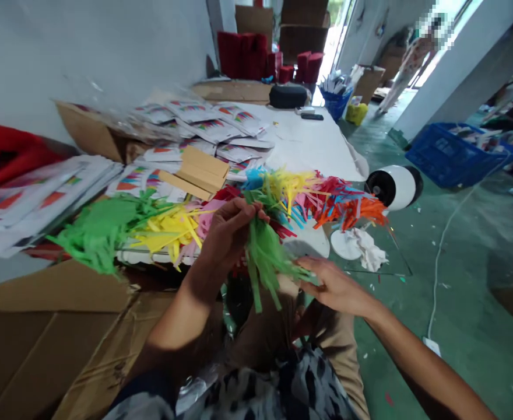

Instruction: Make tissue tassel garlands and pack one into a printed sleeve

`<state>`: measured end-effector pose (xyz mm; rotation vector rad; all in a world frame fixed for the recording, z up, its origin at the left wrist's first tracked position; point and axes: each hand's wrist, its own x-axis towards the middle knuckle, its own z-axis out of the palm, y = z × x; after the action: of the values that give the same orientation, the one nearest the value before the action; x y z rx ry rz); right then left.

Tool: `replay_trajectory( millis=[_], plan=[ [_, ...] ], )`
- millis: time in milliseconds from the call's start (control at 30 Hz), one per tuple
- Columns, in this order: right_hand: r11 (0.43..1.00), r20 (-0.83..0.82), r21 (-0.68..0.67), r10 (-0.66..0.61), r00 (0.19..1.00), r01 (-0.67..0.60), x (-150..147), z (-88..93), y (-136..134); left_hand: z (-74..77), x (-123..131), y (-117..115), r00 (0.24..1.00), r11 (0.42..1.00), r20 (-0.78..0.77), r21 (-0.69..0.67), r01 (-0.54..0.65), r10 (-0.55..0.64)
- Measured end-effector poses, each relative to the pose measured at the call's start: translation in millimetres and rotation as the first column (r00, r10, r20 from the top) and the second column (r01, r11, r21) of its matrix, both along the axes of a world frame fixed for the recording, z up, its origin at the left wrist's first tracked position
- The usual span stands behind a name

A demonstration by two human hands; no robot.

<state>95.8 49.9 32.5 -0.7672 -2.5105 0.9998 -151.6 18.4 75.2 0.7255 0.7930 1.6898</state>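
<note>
My left hand pinches the top of a green tissue-paper tassel, whose cut strips hang down over my lap. At the strips' lower right end, my right hand has its fingers closed on some of them, slightly blurred. Left of my left hand lie green fringed paper, yellow strips and pink strips along the table's near edge. Just beyond both hands is a row of tassels, among them yellow, red, blue and orange ones.
White packets with colourful prints cover the table's left part, with a folded cardboard piece on them. A black case sits farther back. Right of the table are a white-and-black cylinder, a blue crate and a cable. A person stands far back.
</note>
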Motion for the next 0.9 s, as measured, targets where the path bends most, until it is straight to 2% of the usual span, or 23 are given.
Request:
replay_trajectory(
  millis=[67, 167, 233, 333, 433, 467, 533, 600, 633, 667, 733, 800, 900],
  plan=[
    [0.997, -0.112, 0.012, -0.075, 0.991, 0.077, -3, 14.5, 12, -4.9, -2, -6, 0.990, 1.000, -0.138, -0.020, 0.022, -0.024],
    [0.994, -0.262, -0.019, -0.111, 0.959, 0.110, -27, 38.9, 22, -14.6, 5, -11, 0.947, 0.993, -0.301, -0.051, 0.103, -0.114],
    [0.990, -0.315, 0.008, -0.132, 0.940, 0.142, -50, 47.5, 23, -21.3, 8, -11, 0.933, 0.988, -0.327, -0.075, 0.131, -0.149],
    [0.990, -0.307, 0.053, -0.111, 0.945, 0.134, -80, 47.1, 34, -33.3, 1, -9, 0.950, 0.985, -0.282, -0.143, 0.093, -0.130],
    [0.991, -0.280, 0.067, -0.089, 0.956, 0.112, -98, 40.4, 81, -47.2, -13, -6, 0.960, 0.978, -0.272, -0.208, 0.008, -0.066],
    [0.981, -0.298, 0.090, -0.137, 0.945, 0.171, -101, 38.3, 107, -51.5, -17, -5, 0.956, 0.975, -0.287, -0.221, -0.013, -0.053],
    [0.905, -0.307, 0.182, -0.318, 0.897, 0.383, -107, 34.5, 168, -58.6, -24, -4, 0.944, 0.972, -0.325, -0.232, -0.031, -0.048],
    [0.772, -0.154, 0.335, -0.521, 0.839, 0.541, -113, 30.6, 232, -64.0, -27, -2, 0.931, 0.972, -0.358, -0.235, -0.020, -0.068],
    [0.732, 0.025, 0.439, -0.589, 0.807, 0.521, -117, 28.3, 260, -66.2, -28, -2, 0.926, 0.973, -0.370, -0.231, -0.013, -0.075],
    [0.728, 0.210, 0.504, -0.625, 0.752, 0.464, -121, 25.5, 284, -68.3, -28, -1, 0.922, 0.975, -0.380, -0.223, -0.008, -0.080],
    [0.753, 0.374, 0.521, -0.626, 0.685, 0.403, -130, 19.0, 317, -72.4, -28, 0, 0.915, 0.980, -0.396, -0.200, -0.006, -0.075],
    [0.776, 0.444, 0.511, -0.607, 0.659, 0.370, -138, 12.4, 332, -76.3, -27, 0, 0.908, 0.984, -0.416, -0.177, -0.019, -0.057],
    [0.786, 0.478, 0.524, -0.591, 0.650, 0.329, -144, 5.1, 336, -80.9, -26, 0, 0.902, 0.985, -0.430, -0.166, -0.044, -0.032]
  ],
)
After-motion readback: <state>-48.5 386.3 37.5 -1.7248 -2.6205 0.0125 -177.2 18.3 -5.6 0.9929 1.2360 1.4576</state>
